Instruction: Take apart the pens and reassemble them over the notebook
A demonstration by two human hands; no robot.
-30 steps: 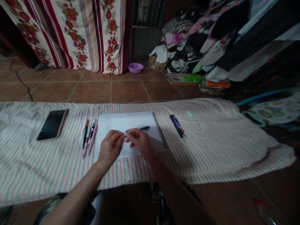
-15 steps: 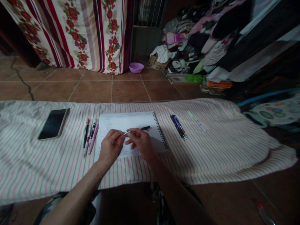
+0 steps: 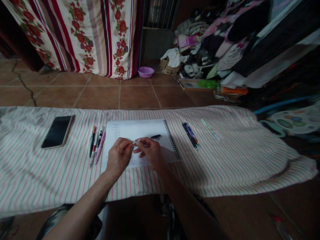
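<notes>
My left hand (image 3: 119, 156) and my right hand (image 3: 150, 151) meet over an open spiral notebook (image 3: 140, 131) lying on a striped cloth (image 3: 225, 156). Both hands pinch a thin white pen refill (image 3: 136, 142) between their fingertips. A dark pen part (image 3: 156, 136) lies on the page just beyond my right hand. Several pens (image 3: 96, 145) lie side by side to the left of the notebook. Two or three dark pens (image 3: 190, 135) lie to its right.
A black phone (image 3: 57, 131) lies on the cloth at the left. A thin white stick (image 3: 210, 129) rests farther right. Beyond the cloth are brown floor tiles, a purple bowl (image 3: 146, 71), a floral curtain (image 3: 82, 33) and a pile of clothes (image 3: 212, 43).
Almost nothing has changed: both hands stay over the notebook, pinching the refill, with only slight finger shifts.
</notes>
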